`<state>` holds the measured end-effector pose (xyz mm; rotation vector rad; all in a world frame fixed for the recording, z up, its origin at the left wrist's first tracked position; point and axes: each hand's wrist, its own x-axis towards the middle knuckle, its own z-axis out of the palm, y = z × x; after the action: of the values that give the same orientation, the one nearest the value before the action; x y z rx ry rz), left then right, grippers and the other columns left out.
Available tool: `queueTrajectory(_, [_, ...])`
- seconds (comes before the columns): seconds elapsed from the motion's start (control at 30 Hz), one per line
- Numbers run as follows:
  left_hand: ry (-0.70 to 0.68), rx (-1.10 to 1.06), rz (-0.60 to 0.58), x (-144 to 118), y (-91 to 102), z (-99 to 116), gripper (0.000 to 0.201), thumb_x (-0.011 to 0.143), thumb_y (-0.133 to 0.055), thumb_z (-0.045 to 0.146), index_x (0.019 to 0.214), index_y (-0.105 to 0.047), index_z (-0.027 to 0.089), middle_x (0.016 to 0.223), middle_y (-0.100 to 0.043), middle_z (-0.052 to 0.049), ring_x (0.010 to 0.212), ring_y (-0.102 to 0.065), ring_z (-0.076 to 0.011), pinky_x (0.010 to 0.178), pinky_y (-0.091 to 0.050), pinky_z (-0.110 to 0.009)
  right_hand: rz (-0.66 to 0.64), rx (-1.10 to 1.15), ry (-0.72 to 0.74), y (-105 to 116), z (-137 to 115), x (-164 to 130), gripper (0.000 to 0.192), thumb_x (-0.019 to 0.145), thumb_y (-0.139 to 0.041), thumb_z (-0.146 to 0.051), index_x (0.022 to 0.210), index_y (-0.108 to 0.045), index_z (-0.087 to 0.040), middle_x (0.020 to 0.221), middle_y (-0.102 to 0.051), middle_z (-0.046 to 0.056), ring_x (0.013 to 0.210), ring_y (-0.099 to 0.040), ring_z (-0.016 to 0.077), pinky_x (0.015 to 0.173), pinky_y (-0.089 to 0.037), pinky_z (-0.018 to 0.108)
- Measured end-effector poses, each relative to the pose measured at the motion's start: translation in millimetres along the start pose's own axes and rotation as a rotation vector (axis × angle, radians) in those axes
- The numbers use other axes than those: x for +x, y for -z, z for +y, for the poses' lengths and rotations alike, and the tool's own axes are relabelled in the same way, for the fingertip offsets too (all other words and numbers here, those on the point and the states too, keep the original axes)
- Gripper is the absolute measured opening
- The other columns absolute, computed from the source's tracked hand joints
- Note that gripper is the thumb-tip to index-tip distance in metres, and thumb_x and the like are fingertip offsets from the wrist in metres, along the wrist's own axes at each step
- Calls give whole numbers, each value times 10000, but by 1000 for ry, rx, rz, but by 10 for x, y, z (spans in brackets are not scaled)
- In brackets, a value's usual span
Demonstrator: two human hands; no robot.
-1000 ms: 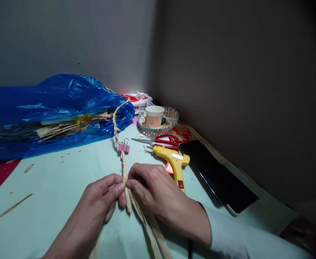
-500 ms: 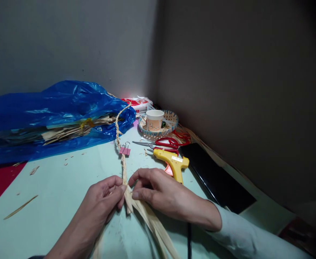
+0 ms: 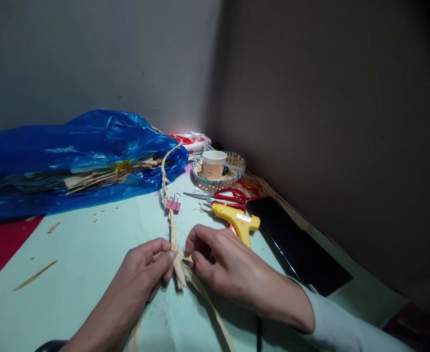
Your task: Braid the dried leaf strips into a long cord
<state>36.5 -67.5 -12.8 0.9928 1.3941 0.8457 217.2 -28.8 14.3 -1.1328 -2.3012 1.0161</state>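
Observation:
A pale braid (image 3: 172,229) of dry, husk-like strips runs away from me, with a pink binder clip (image 3: 173,205) fixed on it farther up. My left hand (image 3: 149,266) pinches the braid's near end between thumb and fingers. Just to its right, my right hand (image 3: 215,259) is closed, thumb against fingers, on one of the loose strips (image 3: 209,299). A short, wide strip end (image 3: 179,276) hangs below the left fingertips. Another pale strip passes under the left wrist, partly hidden.
A yellow glue gun (image 3: 235,217) and red-handled scissors (image 3: 225,196) lie beyond my right hand. A black flat device (image 3: 295,244) is at right. A paper cup (image 3: 214,165) stands in a woven basket (image 3: 242,168). A blue plastic bag (image 3: 90,134) holding dry husks lies at left.
My right hand has moved slightly right, away from the left, drawing a strip sideways. The left hand keeps its pinch on the braid. The view has shifted a little.

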Motion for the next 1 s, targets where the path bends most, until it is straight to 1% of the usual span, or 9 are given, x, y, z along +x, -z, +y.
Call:
queueTrajectory(0.17, [-11, 27, 10, 21, -7, 1, 254, 757, -616, 356, 606, -485, 199, 486, -429, 93, 438, -258, -71, 432, -148, -221, 18, -28, 2, -47, 33, -16, 173, 913, -431, -246, 1003, -572, -203, 760, -561, -11, 763, -490, 142, 668, -340, 252])
queueTrajectory(0.27, [-11, 27, 14, 15, -23, 21, 252, 751, -615, 353, 594, -486, 202, 469, -408, 101, 424, -237, -73, 422, -128, -227, -23, -45, 13, -28, 30, 14, 173, 919, -447, -267, 843, -583, -192, 682, -551, -22, 658, -454, 118, 596, -308, 245])
queueTrajectory(0.4, [-88, 40, 61, -9, -74, 67, 253, 739, -604, 330, 550, -491, 203, 495, -480, 69, 498, -397, -101, 495, -281, -214, -2, -56, 33, -24, -51, -14, 244, 907, -451, -213, 672, -503, -177, 580, -484, -39, 530, -382, 85, 528, -277, 237])
queueTrajectory(0.6, [-159, 105, 138, -24, -130, 81, 213, 716, -575, 335, 561, -496, 211, 528, -514, 54, 550, -479, -131, 545, -339, -235, 5, -173, 17, -170, -208, -192, 118, 884, -461, -187, 796, -538, -197, 778, -612, 25, 626, -536, 132, 501, -333, 221])
queueTrajectory(0.7, [-131, 85, 156, -21, -125, 56, 201, 702, -581, 346, 582, -496, 208, 523, -478, 68, 511, -431, -114, 499, -306, -225, 107, -382, 149, -372, -142, -205, 166, 739, -534, -92, 849, -547, -214, 768, -633, 19, 646, -564, 179, 385, -200, 230])
queueTrajectory(0.77, [-102, 52, 126, -18, -110, 35, 208, 717, -586, 363, 606, -509, 205, 511, -452, 79, 469, -386, -101, 466, -282, -224, 249, -499, 280, -519, -71, -176, 207, 681, -534, -56, 822, -551, -208, 681, -614, 10, 562, -531, 179, 371, -147, 265])
queueTrajectory(0.87, [-89, -27, 58, -28, -76, 12, 205, 744, -614, 362, 648, -531, 201, 520, -450, 83, 477, -376, -99, 469, -286, -225, 373, -637, 475, -663, -8, -132, 170, 698, -479, -46, 777, -546, -181, 624, -595, 20, 450, -473, 168, 381, -183, 298])
queueTrajectory(0.93, [-93, -77, 28, -43, -55, 9, 199, 768, -618, 360, 680, -548, 196, 557, -490, 71, 519, -413, -106, 506, -321, -225, 425, -723, 557, -683, -14, -128, 215, 732, -435, -28, 854, -577, -135, 661, -619, 56, 481, -516, 191, 387, -235, 304])
queueTrajectory(1.0, [-87, -89, 6, -59, -42, 13, 209, 774, -626, 368, 685, -559, 190, 586, -529, 58, 522, -430, -105, 519, -334, -228, 383, -768, 593, -644, -49, -140, 267, 780, -398, -10, 941, -597, -86, 726, -649, 97, 560, -576, 222, 407, -295, 310])
